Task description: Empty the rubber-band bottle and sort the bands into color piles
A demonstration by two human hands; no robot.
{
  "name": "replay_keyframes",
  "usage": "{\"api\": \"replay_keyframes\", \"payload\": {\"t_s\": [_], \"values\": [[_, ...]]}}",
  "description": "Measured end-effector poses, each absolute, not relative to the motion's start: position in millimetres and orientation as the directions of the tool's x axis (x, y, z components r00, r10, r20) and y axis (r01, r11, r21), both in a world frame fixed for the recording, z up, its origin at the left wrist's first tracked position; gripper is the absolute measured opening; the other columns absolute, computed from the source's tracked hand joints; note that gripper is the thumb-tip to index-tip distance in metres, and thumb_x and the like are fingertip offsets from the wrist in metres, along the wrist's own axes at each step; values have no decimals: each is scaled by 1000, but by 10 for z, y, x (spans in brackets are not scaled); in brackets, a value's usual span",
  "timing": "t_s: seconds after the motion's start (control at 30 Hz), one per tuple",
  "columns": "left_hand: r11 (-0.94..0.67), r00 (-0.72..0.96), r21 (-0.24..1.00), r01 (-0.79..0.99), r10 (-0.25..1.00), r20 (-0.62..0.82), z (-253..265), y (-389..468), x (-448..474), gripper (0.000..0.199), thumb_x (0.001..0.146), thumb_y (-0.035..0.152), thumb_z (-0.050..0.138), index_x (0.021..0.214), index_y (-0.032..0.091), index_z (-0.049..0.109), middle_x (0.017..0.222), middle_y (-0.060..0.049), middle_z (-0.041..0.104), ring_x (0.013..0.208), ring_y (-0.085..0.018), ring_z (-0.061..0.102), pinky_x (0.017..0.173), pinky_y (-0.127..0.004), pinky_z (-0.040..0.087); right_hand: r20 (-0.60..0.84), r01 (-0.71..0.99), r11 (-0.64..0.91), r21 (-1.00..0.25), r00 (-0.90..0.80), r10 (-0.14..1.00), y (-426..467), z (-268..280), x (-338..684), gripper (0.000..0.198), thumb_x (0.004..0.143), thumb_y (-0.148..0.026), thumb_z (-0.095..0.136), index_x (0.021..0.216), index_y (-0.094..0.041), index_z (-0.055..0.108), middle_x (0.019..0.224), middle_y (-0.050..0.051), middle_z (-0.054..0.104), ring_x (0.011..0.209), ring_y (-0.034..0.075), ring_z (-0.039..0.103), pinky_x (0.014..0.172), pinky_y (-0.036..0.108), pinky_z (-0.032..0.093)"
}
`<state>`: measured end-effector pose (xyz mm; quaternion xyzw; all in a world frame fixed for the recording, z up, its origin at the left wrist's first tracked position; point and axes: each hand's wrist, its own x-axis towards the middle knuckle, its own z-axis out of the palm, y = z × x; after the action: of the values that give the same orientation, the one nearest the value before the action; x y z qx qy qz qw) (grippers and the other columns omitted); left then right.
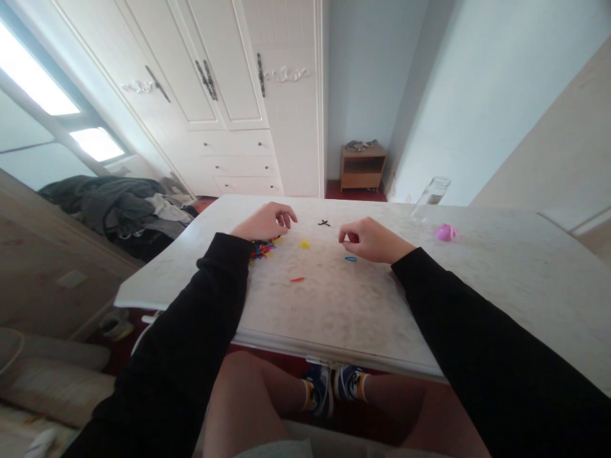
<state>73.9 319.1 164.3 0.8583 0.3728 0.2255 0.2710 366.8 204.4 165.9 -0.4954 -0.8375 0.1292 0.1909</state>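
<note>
Black sleeves [458,318] stretch forward, yellow bits [304,244] between the hands [370,240], nearer the left

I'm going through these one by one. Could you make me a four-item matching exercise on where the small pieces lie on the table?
Things
1. red piece
2. multicoloured pile
3. black pieces
4. blue loop

Places
A. by the left hand, at its wrist
B. of the four, farthest from the near edge of the table
C. just on the near side of the right hand
D. of the four, closest to that near edge

Pairs: 1-D, 2-A, 3-B, 4-C
</note>
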Motion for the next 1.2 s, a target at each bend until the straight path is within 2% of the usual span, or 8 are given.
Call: {"api": "replay_keyframes", "payload": {"t_s": [0.17, 0.33, 0.53, 0.67, 0.8, 0.9, 1.0, 1.2], "values": [[-610, 639, 635, 473, 734, 230, 1635, 3202, 736, 32, 60, 8, 67, 89, 17, 79, 76, -2, 75, 69, -15, 66, 68, -26, 55, 192, 782, 474, -406, -434, 880, 2040, 1660, 3662, 17, 81, -10, 63, 86, -17, 77, 65, -1, 63, 61, 12, 53, 69, 27, 37], [-586, 643, 727, 358, 719, 262, 1597, 3199, 756, 24, 70, 18, 77, 93, 15, 77, 95, -9, 81, 87, -18, 74, 80, -30, 60, 204, 776, 480, -408, -435, 877, 2042, 1661, 3659, 17, 81, -9, 63, 86, -17, 77, 65, -1, 63, 61, 13, 53, 68, 27, 37], [-536, 644, 788, 303, 724, 245, 1582, 3158, 816, 25, 76, 30, 84, 92, 15, 73, 88, -8, 81, 79, -16, 76, 84, -33, 62, 245, 764, 498, -410, -434, 867, 2072, 1626, 3667, 15, 81, -9, 63, 85, -17, 75, 70, 0, 64, 65, 14, 54, 70, 27, 38], [-528, 605, 817, 233, 737, 303, 1579, 3120, 883, 30, 74, 33, 90, 90, 14, 72, 86, -9, 81, 80, -18, 77, 83, -34, 63, 330, 717, 565, -407, -461, 823, 2069, 1594, 3626, 12, 88, -12, 61, 87, -16, 72, 88, 7, 70, 78, 17, 60, 78, 29, 44], [-492, 569, 858, 147, 752, 334, 1573, 3085, 943, 40, 69, 37, 95, 92, 14, 73, 82, -8, 80, 82, -21, 79, 84, -36, 64, 380, 660, 628, -411, -503, 777, 2047, 1541, 3548, 18, 98, -22, 59, 108, -17, 73, 112, 13, 72, 103, 24, 66, 97, 38, 51], [-465, 555, 881, 89, 757, 344, 1575, 3064, 967, 44, 65, 39, 99, 91, 14, 72, 83, -9, 81, 82, -21, 79, 84, -36, 64, 390, 622, 676, -395, -552, 737, 2031, 1498, 3487, 27, 103, -32, 59, 123, -20, 71, 127, 14, 71, 123, 29, 64, 113, 47, 48], [-453, 557, 889, 66, 756, 344, 1579, 3047, 975, 46, 64, 40, 100, 90, 14, 72, 85, -9, 81, 84, -21, 80, 84, -35, 65, 380, 609, 699, -376, -587, 715, 2021, 1470, 3437, 34, 106, -37, 56, 134, -21, 68, 146, 15, 66, 135, 30, 60, 121, 53, 43], [-442, 598, 895, 57, 733, 324, 1568, 3040, 984, 50, 64, 44, 100, 91, 13, 73, 86, -11, 82, 83, -22, 80, 84, -36, 65, 412, 654, 694, -301, -567, 713, 2031, 1445, 3380, 43, 106, -36, 55, 144, -19, 64, 164, 17, 52, 149, 33, 50, 126, 57, 37]]}}
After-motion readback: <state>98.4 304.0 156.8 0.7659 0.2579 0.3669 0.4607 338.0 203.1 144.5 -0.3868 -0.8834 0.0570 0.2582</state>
